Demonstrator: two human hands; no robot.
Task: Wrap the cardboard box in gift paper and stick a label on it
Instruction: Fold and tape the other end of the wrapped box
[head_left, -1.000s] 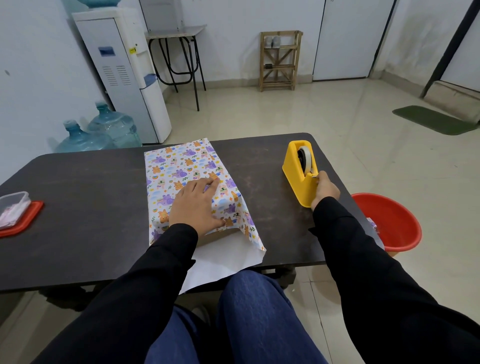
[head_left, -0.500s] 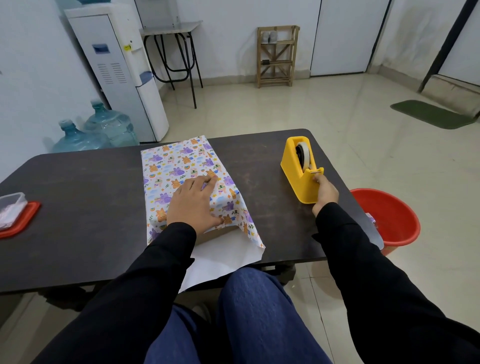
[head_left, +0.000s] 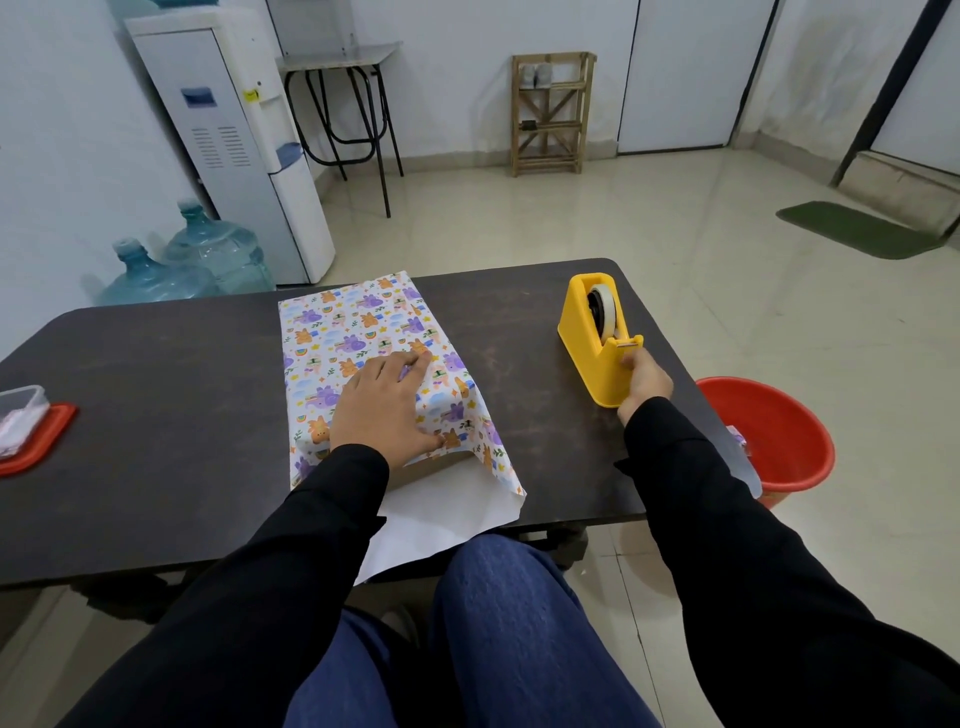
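The cardboard box (head_left: 431, 467) lies in the middle of the dark table (head_left: 156, 389), covered by gift paper (head_left: 358, 322) printed with cartoon animals. Only a brown strip of the box shows at its near end. The paper's white inner side hangs over the table's near edge. My left hand (head_left: 384, 405) lies flat on the paper, fingers straight, pressing it onto the box. My right hand (head_left: 647, 379) is at the near end of the yellow tape dispenser (head_left: 587, 338), fingertips pinching the tape end at the cutter.
A clear container on a red lid (head_left: 31, 431) sits at the table's left edge. A red bucket (head_left: 779, 431) stands on the floor right of the table. A water cooler (head_left: 234, 140) and two water bottles (head_left: 208, 260) stand beyond the far left edge.
My right hand has drawn slightly toward me along the dispenser's near end, to just below the cutter. My left hand has stayed flat on the paper.
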